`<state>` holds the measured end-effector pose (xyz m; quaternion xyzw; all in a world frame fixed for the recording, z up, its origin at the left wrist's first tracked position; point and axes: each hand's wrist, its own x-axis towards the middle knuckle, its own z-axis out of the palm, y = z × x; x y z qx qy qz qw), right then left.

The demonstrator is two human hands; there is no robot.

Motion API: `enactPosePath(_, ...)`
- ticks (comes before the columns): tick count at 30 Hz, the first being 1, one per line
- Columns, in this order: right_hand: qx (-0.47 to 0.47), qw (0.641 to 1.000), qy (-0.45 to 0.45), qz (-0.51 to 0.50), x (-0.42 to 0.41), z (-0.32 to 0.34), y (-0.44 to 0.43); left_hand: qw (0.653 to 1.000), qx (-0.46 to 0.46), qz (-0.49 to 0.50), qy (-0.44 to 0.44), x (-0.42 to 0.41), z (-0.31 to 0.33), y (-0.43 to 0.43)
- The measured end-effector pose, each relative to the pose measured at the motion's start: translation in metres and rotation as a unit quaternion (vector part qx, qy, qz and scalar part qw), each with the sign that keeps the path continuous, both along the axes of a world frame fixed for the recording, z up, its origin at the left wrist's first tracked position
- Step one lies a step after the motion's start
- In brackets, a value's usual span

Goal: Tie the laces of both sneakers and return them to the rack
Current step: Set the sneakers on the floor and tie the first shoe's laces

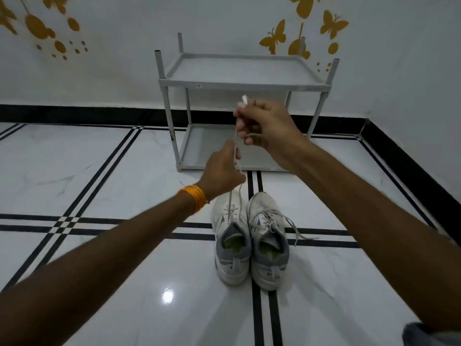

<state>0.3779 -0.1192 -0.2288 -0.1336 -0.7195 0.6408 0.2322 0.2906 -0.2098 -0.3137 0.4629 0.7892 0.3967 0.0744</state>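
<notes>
Both sneakers [250, 239] sat before us on open floor [99, 171]; our left hand [222, 171] and right hand [264, 126] pinched one lace [235, 136] taut.

I have one view only, from the head camera, wide-angle, looking forward and down from above the floor [104, 308]. It faces the wall [149, 78], with the rack [239, 82] straight ahead near mid-frame. Both forearms reach in from the lower corners, close to the lens.
</notes>
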Motion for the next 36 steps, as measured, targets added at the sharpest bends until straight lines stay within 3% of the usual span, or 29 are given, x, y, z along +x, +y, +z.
enactPosePath(3,-0.072,0.996,0.045,-0.033,-0.008,0.005,-0.002,0.982,0.072,0.038,0.169,0.007,-0.009,0.005)
enactPosePath(6,-0.192,0.974,0.067,-0.097,-0.014,-0.003,0.009,0.968,0.101,0.063,0.219,0.006,-0.006,0.002)
enactPosePath(10,-0.334,0.931,-0.009,-0.146,-0.016,-0.044,0.026,0.952,0.107,-0.012,0.287,0.001,-0.012,-0.008)
enactPosePath(12,-0.353,0.92,-0.062,-0.158,-0.016,-0.066,0.029,0.96,0.071,-0.031,0.27,0.0,-0.012,-0.009)
enactPosePath(13,-0.357,0.918,-0.087,-0.148,-0.015,-0.075,0.029,0.974,0.04,-0.029,0.221,-0.001,-0.009,-0.008)
enactPosePath(14,-0.352,0.92,-0.116,-0.127,-0.012,-0.081,0.027,0.993,0.002,-0.031,0.114,-0.002,-0.002,-0.007)
enactPosePath(15,-0.331,0.926,-0.147,-0.106,-0.01,-0.086,0.025,0.997,-0.039,-0.044,-0.053,-0.002,0.007,-0.006)
enactPosePath(16,-0.291,0.936,-0.176,-0.093,-0.007,-0.087,0.022,0.967,-0.078,-0.051,-0.239,-0.005,0.015,-0.006)
enactPosePath(17,-0.238,0.947,-0.196,-0.094,-0.005,-0.087,0.018,0.915,-0.102,-0.04,-0.388,-0.008,0.02,-0.006)
enactPosePath(18,-0.192,0.957,-0.194,-0.1,-0.001,-0.086,0.016,0.873,-0.098,-0.02,-0.477,-0.013,0.022,-0.006)
enactPosePath(20,-0.134,0.975,-0.151,-0.092,0.007,-0.077,0.008,0.833,-0.048,0.012,-0.551,-0.023,0.021,-0.006)
enactPosePath(23,0.001,0.99,-0.138,-0.01,0.015,-0.059,-0.007,0.825,-0.001,0.031,-0.564,-0.027,0.016,-0.007)
enactPosePath(26,0.134,0.978,-0.154,-0.032,0.007,-0.066,-0.008,0.845,-0.007,0.016,-0.534,-0.023,0.013,-0.008)
enactPosePath(29,0.172,0.97,-0.162,-0.056,0.004,-0.071,0.001,0.866,-0.009,0.012,-0.5,-0.021,0.012,-0.008)
enactPosePath(33,0.184,0.964,-0.193,-0.008,0.006,-0.077,0.007,0.907,-0.019,0.014,-0.421,-0.018,0.013,-0.009)
enactPosePath(36,0.255,0.952,-0.129,-0.107,0.008,-0.083,0.009,0.932,-0.023,0.026,-0.361,-0.012,0.014,-0.005)
